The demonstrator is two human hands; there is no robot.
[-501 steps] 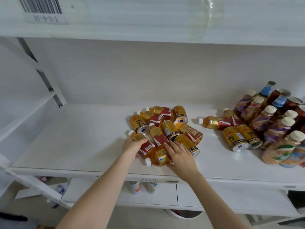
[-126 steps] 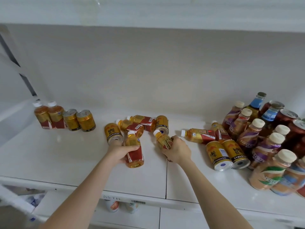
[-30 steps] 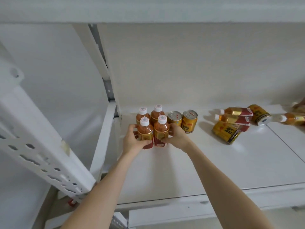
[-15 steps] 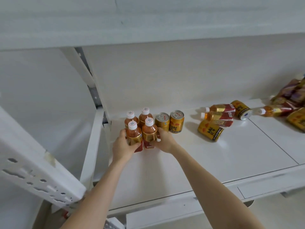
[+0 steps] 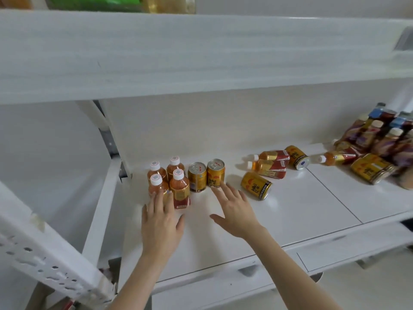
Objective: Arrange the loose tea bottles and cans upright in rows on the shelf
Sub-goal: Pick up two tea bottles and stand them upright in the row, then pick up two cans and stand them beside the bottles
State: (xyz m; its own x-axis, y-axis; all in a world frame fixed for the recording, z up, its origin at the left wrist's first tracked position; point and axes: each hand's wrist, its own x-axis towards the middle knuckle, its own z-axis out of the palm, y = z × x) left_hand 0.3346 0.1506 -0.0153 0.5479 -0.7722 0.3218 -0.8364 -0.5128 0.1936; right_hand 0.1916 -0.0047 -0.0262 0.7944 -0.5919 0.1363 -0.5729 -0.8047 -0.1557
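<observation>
Several small tea bottles (image 5: 179,186) with white caps stand upright in two short rows at the left end of the white shelf (image 5: 301,209). Two gold cans (image 5: 215,173) stand upright just right of them. My left hand (image 5: 161,222) is open, its fingertips in front of the front-left bottle. My right hand (image 5: 234,209) is open and empty, fingers spread, just in front of the cans. A gold can (image 5: 256,185) lies on its side to the right. Behind it lie two tea bottles (image 5: 269,167) and another gold can (image 5: 297,157).
Further right lie a tea bottle (image 5: 338,158) and two more gold cans (image 5: 372,171). A crowd of taller coffee bottles (image 5: 384,137) stands at the far right. A white upright post (image 5: 105,130) bounds the shelf on the left, and an upper shelf board (image 5: 201,52) hangs overhead.
Both hands have let go of the two front bottles and drawn back towards me, fingers now spread. The bottles stay standing. The view has shifted right, showing more of the shelf.
</observation>
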